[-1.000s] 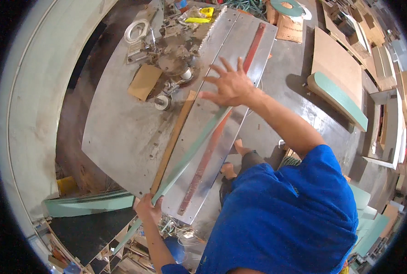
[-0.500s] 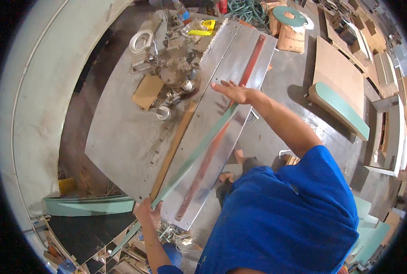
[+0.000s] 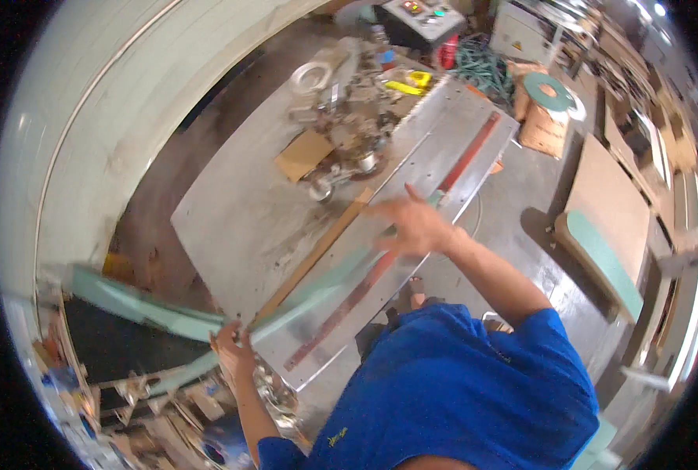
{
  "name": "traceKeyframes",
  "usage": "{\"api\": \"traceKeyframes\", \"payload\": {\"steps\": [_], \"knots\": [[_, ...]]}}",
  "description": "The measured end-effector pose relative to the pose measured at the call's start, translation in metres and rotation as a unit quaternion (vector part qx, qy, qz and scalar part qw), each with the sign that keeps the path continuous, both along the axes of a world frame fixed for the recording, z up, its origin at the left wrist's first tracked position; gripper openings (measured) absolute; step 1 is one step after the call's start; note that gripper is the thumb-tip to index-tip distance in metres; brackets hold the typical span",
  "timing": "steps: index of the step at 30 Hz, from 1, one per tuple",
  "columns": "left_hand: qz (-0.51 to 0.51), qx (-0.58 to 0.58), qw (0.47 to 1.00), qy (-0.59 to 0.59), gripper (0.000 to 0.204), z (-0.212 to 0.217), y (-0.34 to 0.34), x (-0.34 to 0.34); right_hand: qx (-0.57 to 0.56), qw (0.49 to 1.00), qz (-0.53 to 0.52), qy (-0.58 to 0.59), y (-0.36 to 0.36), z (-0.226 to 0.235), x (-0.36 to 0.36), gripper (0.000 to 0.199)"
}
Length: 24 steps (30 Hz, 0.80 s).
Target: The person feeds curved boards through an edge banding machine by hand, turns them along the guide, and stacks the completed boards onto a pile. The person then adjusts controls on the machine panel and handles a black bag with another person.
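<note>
Our left hand (image 3: 233,351) is at the near-left corner of the grey metal table (image 3: 235,211), against a long green strip (image 3: 316,293); through the blur we cannot tell whether it pinches it. The strip slants over the tabletop between a wooden bar (image 3: 317,252) and a red band (image 3: 382,270). Our right hand (image 3: 411,225), fingers spread, is over the strip's far part; contact is unclear to us.
</note>
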<state>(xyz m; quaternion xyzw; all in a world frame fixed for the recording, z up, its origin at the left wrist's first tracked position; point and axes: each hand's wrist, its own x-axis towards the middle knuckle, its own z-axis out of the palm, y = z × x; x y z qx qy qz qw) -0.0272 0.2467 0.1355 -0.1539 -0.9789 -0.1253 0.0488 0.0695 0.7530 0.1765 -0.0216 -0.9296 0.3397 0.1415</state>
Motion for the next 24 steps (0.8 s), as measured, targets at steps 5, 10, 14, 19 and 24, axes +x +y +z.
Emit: {"api": "traceKeyframes", "payload": {"steps": [5,10,14,19,24], "knots": [[0.527,0.383,0.747,0.135,0.057,-0.019,-0.003,0.011,0.105,0.961,0.2,-0.163,-0.081,0.006,0.004,0.063],[0.411,0.8,0.434,-0.049,0.05,-0.099,-0.112,0.067,0.042,0.907,0.322,-0.268,-0.143,-0.003,-0.008,0.059],[0.439,0.833,0.327,-0.083,0.056,-0.15,-0.109,0.11,0.032,0.923,0.333,-0.19,-0.194,-0.08,-0.031,0.048],[0.559,0.776,0.286,-0.064,0.074,-0.128,-0.083,0.107,0.012,0.96,0.253,-0.122,-0.267,-0.134,-0.075,0.039],[0.48,0.82,0.306,-0.057,0.075,-0.138,-0.093,0.118,-0.074,0.942,0.218,-0.245,-0.294,-0.127,-0.082,0.03]]}}
